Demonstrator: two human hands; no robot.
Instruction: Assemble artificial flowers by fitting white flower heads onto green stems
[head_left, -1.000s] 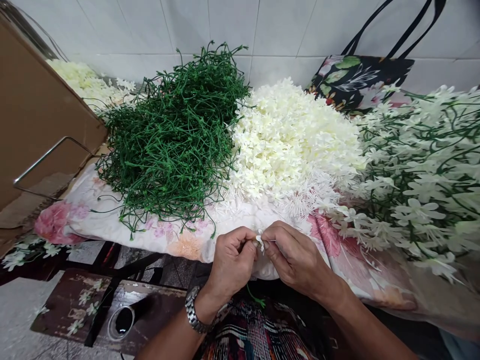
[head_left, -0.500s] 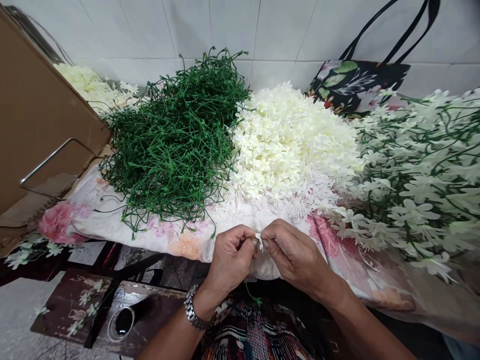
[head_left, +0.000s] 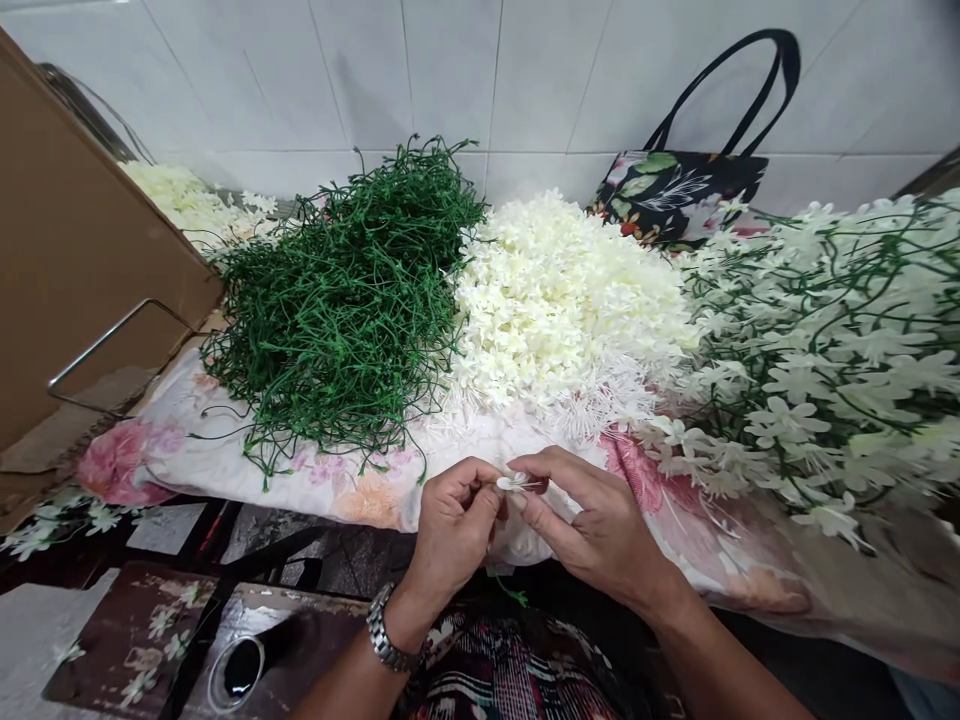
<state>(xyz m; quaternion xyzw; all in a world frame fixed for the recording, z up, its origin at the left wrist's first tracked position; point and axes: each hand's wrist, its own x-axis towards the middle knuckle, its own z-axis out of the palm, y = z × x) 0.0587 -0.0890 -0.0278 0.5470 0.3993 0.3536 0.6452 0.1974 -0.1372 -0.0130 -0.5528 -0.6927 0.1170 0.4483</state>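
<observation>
Over the front edge of the cloth, my two hands meet at a small white artificial flower (head_left: 514,483). My left hand (head_left: 459,520), with a metal watch on its wrist, is closed in a pinch at the flower's base. A green plastic stem (head_left: 511,592) hangs below it, its upper part hidden by the fingers. My right hand (head_left: 589,515) has its thumb and forefinger on the petals from the other side. Just beyond lie a heap of green stems (head_left: 345,310) and a heap of loose cream-white blossoms (head_left: 555,300).
On the right lies a large pile of white flowers on stems (head_left: 825,370). A floral bag (head_left: 675,195) leans against the tiled wall. A cardboard box (head_left: 90,260) stands at left. Lower left, a cup with dark content (head_left: 238,668) sits on a brown wooden surface.
My right fingers have spread and shifted around the petals, and the flower now lies more sideways. My left hand keeps its pinch. The view has tilted slightly upward.
</observation>
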